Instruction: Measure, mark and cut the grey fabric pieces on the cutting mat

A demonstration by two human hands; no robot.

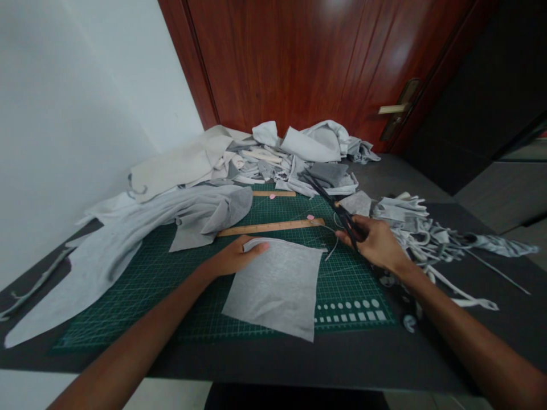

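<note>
Two rulers (271, 228), one scissors (332, 203), one mat (171, 296)

Wooden ruler (270, 228) on green mat (128, 296), grey scrap pile (294, 154) behind, red door (299, 57) w/ handle (393, 108).

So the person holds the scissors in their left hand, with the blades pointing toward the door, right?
Not quite. The head view shows the scissors in the right hand, with the blades pointing toward the door. The left hand rests on the top edge of the grey cloth square.
</note>
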